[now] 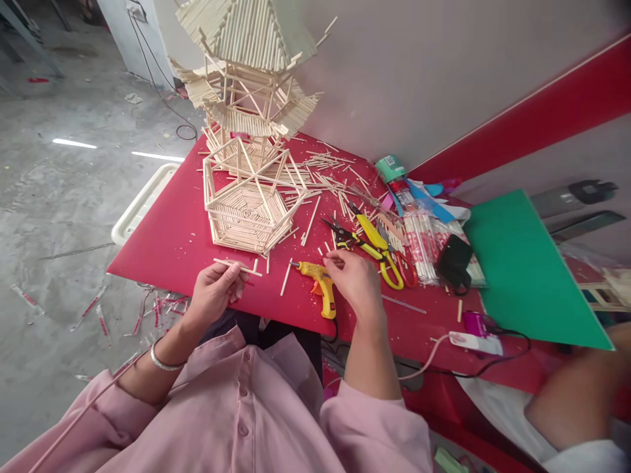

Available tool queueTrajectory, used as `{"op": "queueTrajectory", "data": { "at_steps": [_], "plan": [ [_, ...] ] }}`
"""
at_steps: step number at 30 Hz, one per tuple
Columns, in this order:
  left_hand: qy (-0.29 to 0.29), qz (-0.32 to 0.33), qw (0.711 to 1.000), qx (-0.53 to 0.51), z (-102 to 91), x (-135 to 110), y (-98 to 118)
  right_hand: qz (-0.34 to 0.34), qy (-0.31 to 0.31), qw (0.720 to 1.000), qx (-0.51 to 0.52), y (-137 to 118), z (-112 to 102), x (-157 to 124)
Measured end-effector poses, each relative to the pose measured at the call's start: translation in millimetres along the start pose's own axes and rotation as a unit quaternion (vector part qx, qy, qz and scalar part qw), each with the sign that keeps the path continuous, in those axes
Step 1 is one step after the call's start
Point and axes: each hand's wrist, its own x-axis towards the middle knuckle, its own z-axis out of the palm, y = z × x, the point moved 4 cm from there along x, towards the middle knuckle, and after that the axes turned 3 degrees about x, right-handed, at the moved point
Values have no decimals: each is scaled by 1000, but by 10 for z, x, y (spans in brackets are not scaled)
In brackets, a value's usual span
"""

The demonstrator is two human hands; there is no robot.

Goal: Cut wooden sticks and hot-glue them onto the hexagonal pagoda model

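My left hand is closed in a pinch on a small joined piece of wooden sticks, held just above the red table near its front edge. My right hand rests beside the yellow glue gun, fingers curled over the table; whether they hold anything is hidden. Just beyond both hands stands a hexagonal stick frame, and behind it rises a tall tiered stick tower.
Loose sticks litter the table behind the frame. Yellow-handled scissors and pliers, packets of sticks, a black adapter and a green sheet lie to the right. Another person's arm is at the lower right. A white tray sits off the left edge.
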Motion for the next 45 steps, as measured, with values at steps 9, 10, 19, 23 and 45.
{"op": "queueTrajectory", "data": {
  "at_steps": [9, 10, 19, 23, 45],
  "plan": [
    [-19, -7, 1000, 6, -16, 11, -35, -11, -106, 970, -218, -200, 159, 460],
    [-22, -7, 1000, 6, -20, 14, -43, -11, -113, 968, -223, -198, 162, 484],
    [-69, 21, 997, 15, -61, 37, -152, -37, -51, 986, 152, -165, 38, 322],
    [-86, 30, 995, 31, -74, 28, -170, -23, -25, 925, 378, -388, 17, -59],
    [-210, 13, 972, 101, 6, -101, -34, -134, -101, 902, 398, -1173, 358, -495]
  ]
}}
